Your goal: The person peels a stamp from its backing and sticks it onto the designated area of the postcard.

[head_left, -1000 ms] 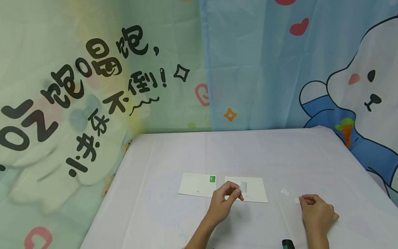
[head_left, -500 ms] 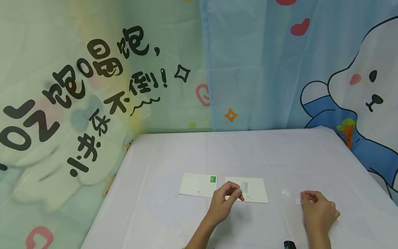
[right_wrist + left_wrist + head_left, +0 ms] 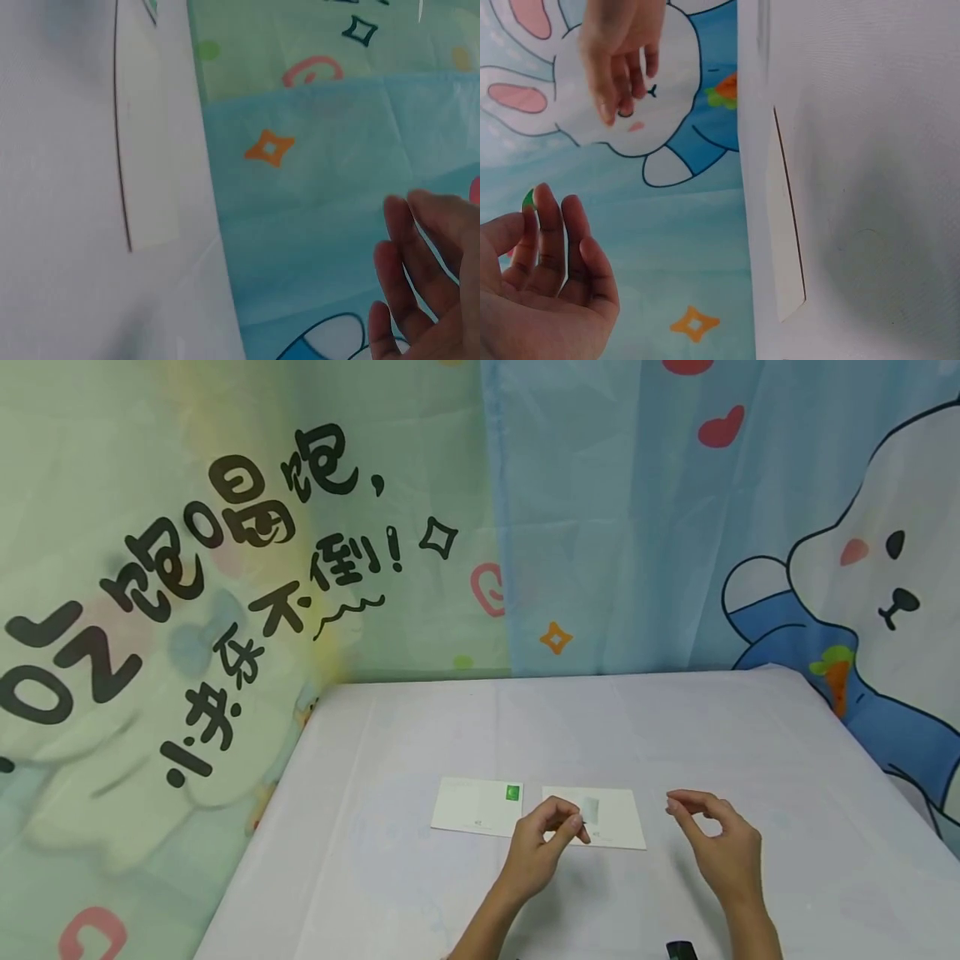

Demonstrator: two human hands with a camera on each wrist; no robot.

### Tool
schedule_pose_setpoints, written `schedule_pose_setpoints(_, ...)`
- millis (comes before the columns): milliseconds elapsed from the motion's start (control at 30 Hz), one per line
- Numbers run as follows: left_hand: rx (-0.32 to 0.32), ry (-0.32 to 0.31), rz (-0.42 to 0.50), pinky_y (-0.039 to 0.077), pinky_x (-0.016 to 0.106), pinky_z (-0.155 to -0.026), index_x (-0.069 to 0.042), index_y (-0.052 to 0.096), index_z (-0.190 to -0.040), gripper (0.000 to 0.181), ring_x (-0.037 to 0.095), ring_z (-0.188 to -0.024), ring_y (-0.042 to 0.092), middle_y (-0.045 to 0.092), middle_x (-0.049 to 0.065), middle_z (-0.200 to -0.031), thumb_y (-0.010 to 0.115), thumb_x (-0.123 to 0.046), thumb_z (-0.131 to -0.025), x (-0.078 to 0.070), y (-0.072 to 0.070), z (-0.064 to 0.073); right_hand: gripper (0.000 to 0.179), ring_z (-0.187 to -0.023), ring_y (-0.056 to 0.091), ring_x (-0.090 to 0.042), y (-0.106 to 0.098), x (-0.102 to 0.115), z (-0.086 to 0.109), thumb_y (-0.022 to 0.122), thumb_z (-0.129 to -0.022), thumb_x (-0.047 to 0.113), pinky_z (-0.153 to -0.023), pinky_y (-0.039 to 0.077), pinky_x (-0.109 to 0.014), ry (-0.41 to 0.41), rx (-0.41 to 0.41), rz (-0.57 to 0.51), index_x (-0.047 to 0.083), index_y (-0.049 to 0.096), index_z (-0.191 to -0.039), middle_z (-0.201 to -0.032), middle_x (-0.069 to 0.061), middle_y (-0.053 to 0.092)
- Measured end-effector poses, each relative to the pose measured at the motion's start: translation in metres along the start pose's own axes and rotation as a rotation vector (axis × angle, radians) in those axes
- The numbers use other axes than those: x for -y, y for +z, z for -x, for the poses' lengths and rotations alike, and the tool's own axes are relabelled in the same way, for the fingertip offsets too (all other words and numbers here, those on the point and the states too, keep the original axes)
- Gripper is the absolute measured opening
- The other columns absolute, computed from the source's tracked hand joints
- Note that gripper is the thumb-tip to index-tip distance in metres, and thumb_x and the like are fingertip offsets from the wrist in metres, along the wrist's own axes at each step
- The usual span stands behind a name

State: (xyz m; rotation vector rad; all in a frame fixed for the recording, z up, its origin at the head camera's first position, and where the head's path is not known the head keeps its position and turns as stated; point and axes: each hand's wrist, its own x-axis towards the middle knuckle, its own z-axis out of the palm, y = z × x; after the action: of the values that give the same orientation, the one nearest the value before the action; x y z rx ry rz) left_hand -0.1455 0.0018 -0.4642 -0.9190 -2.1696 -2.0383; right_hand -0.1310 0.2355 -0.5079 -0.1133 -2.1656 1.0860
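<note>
My left hand [image 3: 542, 847] hovers over the lower left of a white card [image 3: 626, 818] with a pale grey-blue patch. Its thumb and index finger pinch a small green stamp [image 3: 529, 199], mostly hidden by the fingers. To the left lies a second white card [image 3: 461, 803], bearing a green stamp [image 3: 512, 792] at its upper right corner. Raised above the table right of the cards is my right hand [image 3: 720, 847]. Its fingers curve loosely, thumb and index tips close together, with nothing visible between them.
A white cloth covers the table [image 3: 420, 727]. At the near edge, in front of the right wrist, stands a small dark cap [image 3: 681, 950], cut off by the frame. Behind the table hangs a printed curtain [image 3: 600, 527].
My right hand has risen from the small clear scraps at the right and moved left toward the cards. The scraps no longer show. My left hand has stayed in place.
</note>
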Motion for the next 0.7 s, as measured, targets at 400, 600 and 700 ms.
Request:
schedule_pose_setpoints(400, 0.037, -0.096, 0.065, 0.046, 0.026, -0.077, 0.007, 0.055, -0.095, 0.017, 0.01, -0.078, 0.06, 0.063, 0.022, -0.077, 0.05, -0.009, -0.095, -0.002, -0.004, 0.001, 0.035, -0.092, 0.055, -0.008, 0.026, 0.044, 0.008, 0.073, -0.073, -0.006, -0.086, 0.037, -0.016, -0.212, 0.231, -0.279, 0.01, 0.068, -0.104, -0.098, 0.0, 0.068)
schedule_pose_setpoints(600, 0.048, -0.108, 0.063, 0.046, 0.025, -0.075, 0.007, 0.055, -0.095, 0.016, 0.009, -0.077, 0.06, 0.063, 0.023, -0.077, 0.05, -0.009, -0.095, -0.002, -0.006, 0.002, 0.034, -0.092, 0.055, -0.007, 0.03, 0.054, 0.011, 0.073, -0.07, -0.01, -0.087, 0.036, -0.015, -0.256, 0.23, -0.293, 0.007, 0.07, -0.1, -0.092, -0.002, 0.066)
schedule_pose_setpoints(700, 0.05, -0.103, 0.065, 0.046, 0.025, -0.075, 0.008, 0.055, -0.094, 0.017, 0.009, -0.076, 0.06, 0.063, 0.023, -0.076, 0.051, -0.008, -0.094, -0.002, -0.006, 0.002, 0.032, -0.091, 0.055, -0.005, 0.031, 0.055, 0.012, 0.073, -0.07, -0.009, -0.086, 0.037, -0.014, -0.243, 0.232, -0.28, 0.007, 0.07, -0.098, -0.09, -0.002, 0.066)
